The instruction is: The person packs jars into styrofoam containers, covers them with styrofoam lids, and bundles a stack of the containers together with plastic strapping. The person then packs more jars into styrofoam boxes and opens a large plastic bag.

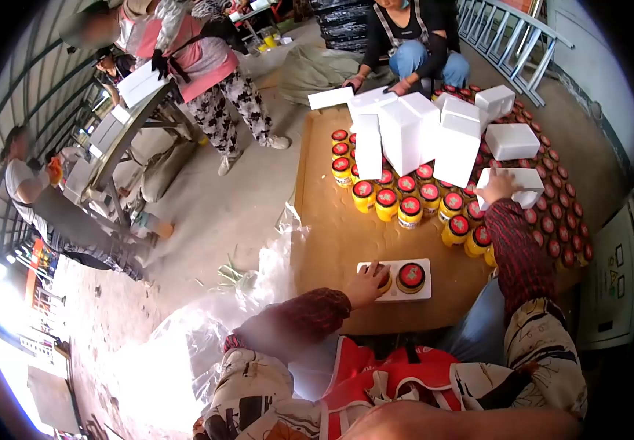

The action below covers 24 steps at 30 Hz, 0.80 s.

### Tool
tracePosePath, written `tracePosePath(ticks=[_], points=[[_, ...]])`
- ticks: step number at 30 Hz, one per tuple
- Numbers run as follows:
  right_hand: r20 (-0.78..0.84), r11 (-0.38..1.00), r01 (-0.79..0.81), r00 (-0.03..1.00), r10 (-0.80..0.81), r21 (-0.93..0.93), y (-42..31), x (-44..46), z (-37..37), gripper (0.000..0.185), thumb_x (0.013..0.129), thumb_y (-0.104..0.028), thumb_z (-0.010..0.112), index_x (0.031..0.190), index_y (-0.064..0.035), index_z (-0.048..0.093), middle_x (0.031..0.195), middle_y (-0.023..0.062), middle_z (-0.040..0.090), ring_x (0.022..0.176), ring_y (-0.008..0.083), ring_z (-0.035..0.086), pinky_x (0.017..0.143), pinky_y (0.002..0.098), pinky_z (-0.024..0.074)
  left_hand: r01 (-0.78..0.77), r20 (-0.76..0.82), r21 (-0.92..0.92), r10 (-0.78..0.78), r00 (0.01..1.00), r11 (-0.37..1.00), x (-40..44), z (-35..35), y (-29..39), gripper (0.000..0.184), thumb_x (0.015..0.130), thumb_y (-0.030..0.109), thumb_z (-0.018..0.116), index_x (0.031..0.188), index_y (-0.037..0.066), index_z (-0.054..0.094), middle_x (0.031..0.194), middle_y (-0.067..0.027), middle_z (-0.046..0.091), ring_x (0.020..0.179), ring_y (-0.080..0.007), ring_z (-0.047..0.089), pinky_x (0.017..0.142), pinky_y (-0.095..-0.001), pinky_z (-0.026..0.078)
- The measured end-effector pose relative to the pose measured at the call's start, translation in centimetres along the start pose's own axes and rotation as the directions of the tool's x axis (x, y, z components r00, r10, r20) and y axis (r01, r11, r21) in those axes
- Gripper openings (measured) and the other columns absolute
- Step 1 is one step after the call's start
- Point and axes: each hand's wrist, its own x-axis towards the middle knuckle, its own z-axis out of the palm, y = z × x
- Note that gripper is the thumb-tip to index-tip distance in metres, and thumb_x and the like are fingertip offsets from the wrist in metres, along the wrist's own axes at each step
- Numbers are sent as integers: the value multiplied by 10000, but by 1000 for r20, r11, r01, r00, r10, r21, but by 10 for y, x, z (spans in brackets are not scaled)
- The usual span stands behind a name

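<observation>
My left hand (366, 286) has its fingers over the lid of a jar that sits in a white foam tray (421, 295). Beside it in the same tray stands a second jar (410, 277) with a red and black lid. Farther out on the right, my right hand (499, 186) grips the near side of a white foam box (528, 192) lying on top of the jars. Rows of yellow jars (409, 211) with red lids stand around that box. Part of the left jar is hidden under my left fingers.
Brown cardboard (332, 227) lies under the jars. Several white foam boxes (405, 132) are stacked on them. Opposite me a person (412, 44) crouches, touching the foam. Clear plastic sheeting (221, 323) is at left. A ladder (511, 44) leans behind. Others work near a table (122, 136).
</observation>
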Motion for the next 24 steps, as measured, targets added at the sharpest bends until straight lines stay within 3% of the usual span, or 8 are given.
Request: tracePosePath(ticks=[5,9,14,16,19,20,23,24], points=[[-281,989,118,956,-89,89,26,42,71,632,750,-93,662,1338,-163,441,1246,195,481,1154,410,442,926,520,426,181,131,-194,-157,979,964,10,-32,7,788,736,209,715,1411,114,318,1371,-238,321,1072,-466,471,908,-488,442],[-494,823,533,779,-387,196,33,55,68,191,677,39,544,845,-11,620,813,231,624,825,422,586,719,498,450,249,172,-294,-205,964,923,13,-31,4,793,770,369,695,1413,101,315,1342,-253,370,1130,-466,468,951,-496,418],[-367,408,679,698,-615,610,26,-72,-92,390,682,10,538,1060,8,636,934,203,659,854,312,646,756,366,499,403,90,-567,-433,897,718,26,-95,8,765,850,558,565,1378,41,367,1346,-213,429,1235,-360,431,1000,-425,387],[-140,87,377,536,-833,922,22,-111,-134,487,671,13,533,1154,33,592,1028,131,662,925,203,625,820,308,477,174,117,-973,-321,940,155,27,-123,1,678,926,546,451,1356,24,404,1335,-156,469,1227,-264,459,996,-382,405],[-220,-235,-27,255,-941,972,2,-128,-131,565,659,-59,545,1212,57,546,1128,110,628,1008,188,594,890,287,445,-23,-7,-998,-267,964,-54,30,-136,-1,614,965,503,395,1337,16,430,1299,-117,514,1159,-201,513,963,-352,441],[-175,-172,39,335,-926,984,-5,-126,-111,587,678,-116,521,1241,47,525,1113,111,626,999,174,592,866,289,454,-31,28,-972,-243,970,-235,27,-156,5,593,978,485,376,1332,14,439,1283,-104,535,1120,-174,545,943,-339,461],[-108,-231,-284,390,-914,931,-38,-114,-55,503,738,-96,485,1234,-33,541,1091,76,620,963,175,594,784,302,488,-222,-274,-940,-183,944,260,14,-163,-4,440,983,261,453,1353,25,421,1288,-109,543,1150,-207,547,971,-356,458],[-9,-157,-323,416,-909,933,-44,-107,-34,428,789,-113,489,1205,-45,559,1090,67,621,965,175,596,782,309,496,-167,-110,-945,-207,972,-282,9,-166,-6,479,992,339,393,1349,22,423,1287,-118,545,1144,-226,553,985,-369,446]])
